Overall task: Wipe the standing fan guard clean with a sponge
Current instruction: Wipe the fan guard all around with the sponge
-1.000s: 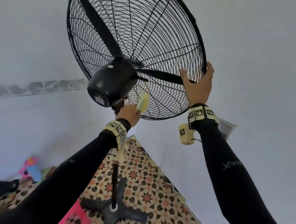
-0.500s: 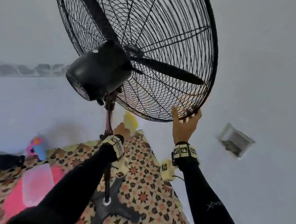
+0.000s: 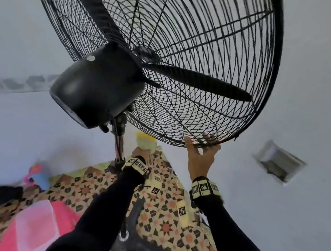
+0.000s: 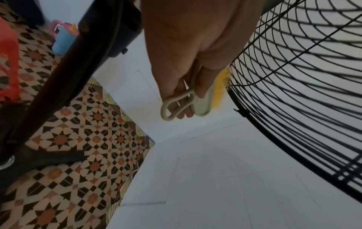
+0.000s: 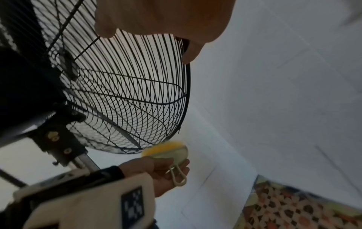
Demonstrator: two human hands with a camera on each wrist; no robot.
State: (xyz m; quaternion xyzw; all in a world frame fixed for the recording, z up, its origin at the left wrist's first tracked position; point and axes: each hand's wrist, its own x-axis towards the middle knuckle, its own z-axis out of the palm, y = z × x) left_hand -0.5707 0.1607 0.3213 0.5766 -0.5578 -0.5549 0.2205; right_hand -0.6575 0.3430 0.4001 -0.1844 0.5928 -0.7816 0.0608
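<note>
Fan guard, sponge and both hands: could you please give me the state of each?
fan guard: tilted, blades at rest, lower rim gripped.
sponge: yellow face up, at the guard's bottom edge; contact unclear.
left hand: grips the sponge's looped handle.
right hand: fingers hooked over the guard's rim.
</note>
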